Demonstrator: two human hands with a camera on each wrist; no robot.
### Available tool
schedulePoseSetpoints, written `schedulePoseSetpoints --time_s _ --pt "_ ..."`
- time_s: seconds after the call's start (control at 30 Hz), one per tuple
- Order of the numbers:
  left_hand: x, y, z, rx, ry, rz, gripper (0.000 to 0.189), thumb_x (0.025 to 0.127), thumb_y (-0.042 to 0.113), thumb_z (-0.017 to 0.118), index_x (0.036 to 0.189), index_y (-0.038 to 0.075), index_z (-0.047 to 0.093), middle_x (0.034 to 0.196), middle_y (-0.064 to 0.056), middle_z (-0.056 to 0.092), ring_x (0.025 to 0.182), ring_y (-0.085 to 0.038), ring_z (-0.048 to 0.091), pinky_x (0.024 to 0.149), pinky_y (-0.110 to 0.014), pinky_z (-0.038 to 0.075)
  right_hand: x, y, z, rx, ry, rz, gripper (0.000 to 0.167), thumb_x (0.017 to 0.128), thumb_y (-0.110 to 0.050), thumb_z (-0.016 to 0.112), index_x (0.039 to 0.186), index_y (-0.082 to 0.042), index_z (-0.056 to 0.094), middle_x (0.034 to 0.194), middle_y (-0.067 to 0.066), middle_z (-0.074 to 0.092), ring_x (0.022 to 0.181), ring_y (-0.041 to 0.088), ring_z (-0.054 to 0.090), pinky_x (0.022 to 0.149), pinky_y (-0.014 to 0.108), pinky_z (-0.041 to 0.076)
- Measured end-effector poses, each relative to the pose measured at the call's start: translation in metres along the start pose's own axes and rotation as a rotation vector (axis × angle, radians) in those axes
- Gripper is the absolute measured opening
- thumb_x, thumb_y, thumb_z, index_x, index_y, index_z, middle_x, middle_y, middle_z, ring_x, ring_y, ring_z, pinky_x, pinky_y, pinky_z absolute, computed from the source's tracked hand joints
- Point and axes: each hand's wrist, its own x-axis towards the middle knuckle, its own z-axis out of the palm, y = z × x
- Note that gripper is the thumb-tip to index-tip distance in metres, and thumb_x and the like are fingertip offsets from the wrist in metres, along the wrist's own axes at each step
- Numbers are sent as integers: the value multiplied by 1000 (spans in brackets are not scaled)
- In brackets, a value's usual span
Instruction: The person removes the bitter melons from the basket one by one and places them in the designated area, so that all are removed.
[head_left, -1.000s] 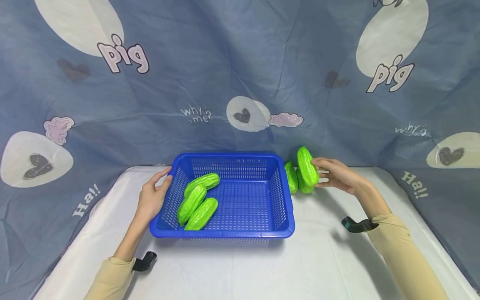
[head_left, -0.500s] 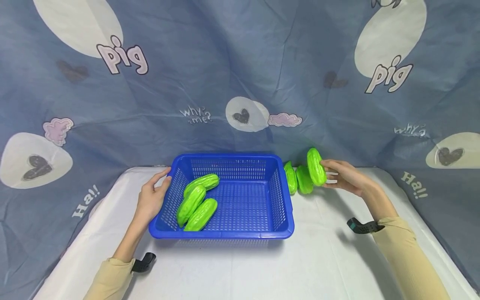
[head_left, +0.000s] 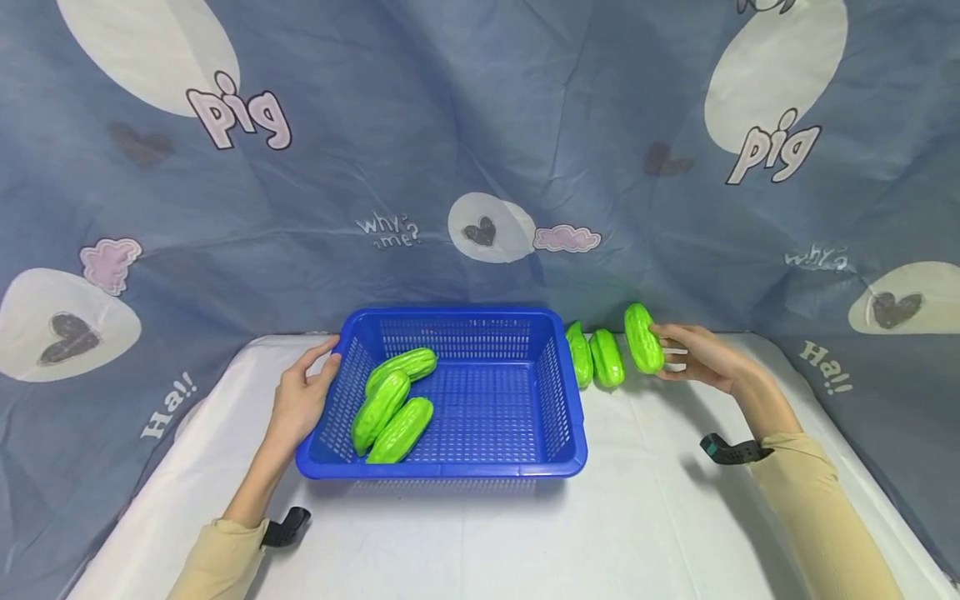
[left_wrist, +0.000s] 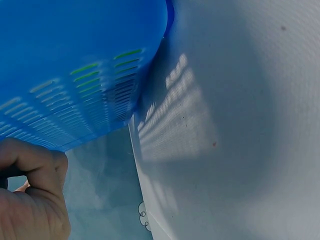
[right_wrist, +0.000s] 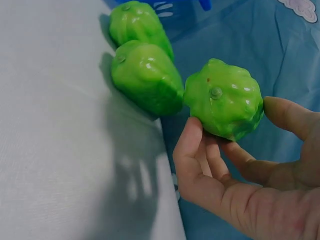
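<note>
My right hand (head_left: 697, 357) pinches a bright green bitter melon (head_left: 643, 338) between thumb and fingers. It is held upright at the back right of the table, its round stem end (right_wrist: 222, 97) facing the right wrist camera. Two more bitter melons, a middle one (head_left: 607, 358) and one against the basket (head_left: 580, 356), lie side by side to its left. My left hand (head_left: 296, 400) grips the left rim of a blue plastic basket (head_left: 442, 469) near its back corner; curled fingers (left_wrist: 42, 165) show at the basket's edge in the left wrist view. Three bitter melons (head_left: 381, 410) lie in the basket's left part.
A white cloth (head_left: 637, 517) covers the table. Behind it hangs a blue printed curtain (head_left: 330, 183), close to the basket's back side and the row of melons. Black bands (head_left: 731, 451) are worn on both wrists.
My right hand has moved right and slightly down with its bitter melon, away from the middle one, which is now fully uncovered. The left hand keeps its hold on the basket.
</note>
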Motion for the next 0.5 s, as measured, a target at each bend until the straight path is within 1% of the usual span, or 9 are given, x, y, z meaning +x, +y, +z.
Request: schedulePoseSetpoints --time_s 0.13,0.27,0.33,0.4,0.47,0.5 --pt "0 0 0 6 3 0 56 113 52 51 161 23 52 93 -20 83 61 -3 67 57 -27 51 2 6 0 -23 -3 23 75 115 -46 47 166 0 15 148 8 34 111 8 62 104 40 59" --pt "-1 0 0 6 3 1 56 113 51 51 161 23 52 94 -20 83 61 -2 67 56 -27 51 6 11 1 -24 9 48 81 114 -47 49 168 0 11 156 14 25 114 12 58 101 38 60" --pt "-1 -1 0 2 2 0 56 113 51 51 161 22 52 93 -20 83 61 -2 67 56 -27 51 8 13 2 -28 14 54 85 114 -48 50 169 1 8 163 22 21 118 15 55 101 37 60" --pt "-1 -1 0 1 1 1 57 113 51 51 161 22 52 95 -20 83 61 -1 68 56 -27 51 9 15 2 -44 17 57 88 113 -50 50 171 1 7 169 27 15 121 17 53 100 37 60" --pt "-1 -1 0 1 1 2 57 113 51 51 161 21 52 96 -21 83 62 -1 68 56 -26 51 9 16 2 -69 21 53 90 113 -50 50 171 2 6 171 30 13 121 17 53 100 37 60" --pt "-1 -1 0 1 1 3 57 113 50 51 161 20 52 98 -22 83 62 0 68 57 -26 51 9 17 2 -86 21 48 90 113 -50 49 171 3 5 170 30 14 120 17 54 100 37 60"
